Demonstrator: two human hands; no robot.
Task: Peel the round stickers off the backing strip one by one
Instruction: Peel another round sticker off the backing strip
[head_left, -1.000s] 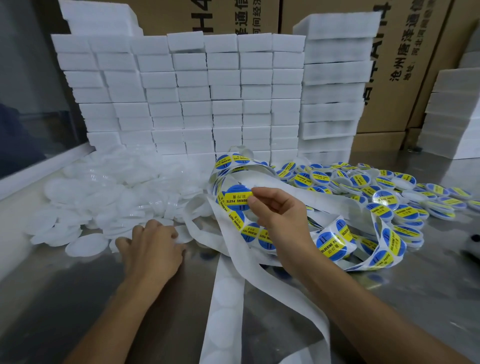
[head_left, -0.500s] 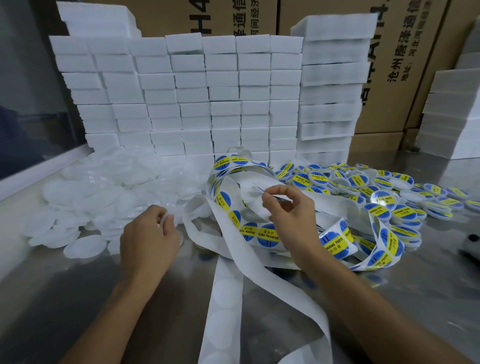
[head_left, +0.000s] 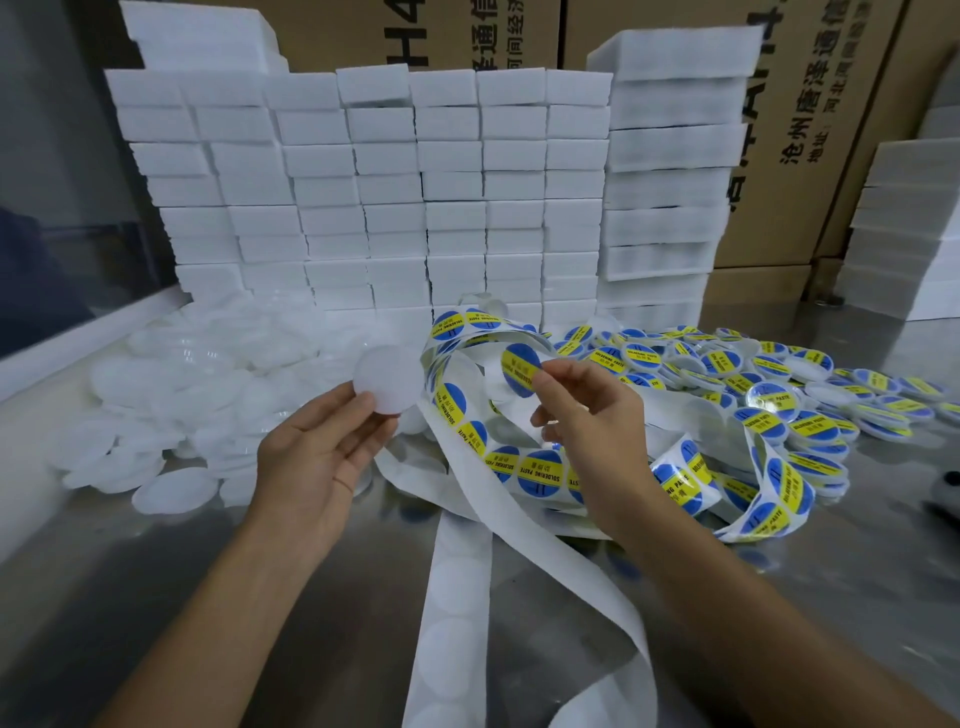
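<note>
Head view, left hand (head_left: 317, 457) holding white disc (head_left: 387, 381), right hand (head_left: 592, 415) pinching peeled round sticker (head_left: 521, 369), backing strip (head_left: 519, 525) below

The peeled sticker (head_left: 521, 370) is showing royal blue with a bright yellow band carrying black lettering. The backing strip (head_left: 524, 540) is running plain white, faint pale circles ghosting where it's bare. The round lid (head_left: 387, 380) is glowing a frosted, milky white, matching the loose lids (head_left: 171, 395) heaped behind. The foam blocks (head_left: 384, 197) are stacking up pure white, cartons (head_left: 810, 156) are sitting tan with black characters, and the tabletop (head_left: 260, 597) is gleaming dull silver-grey.
</note>
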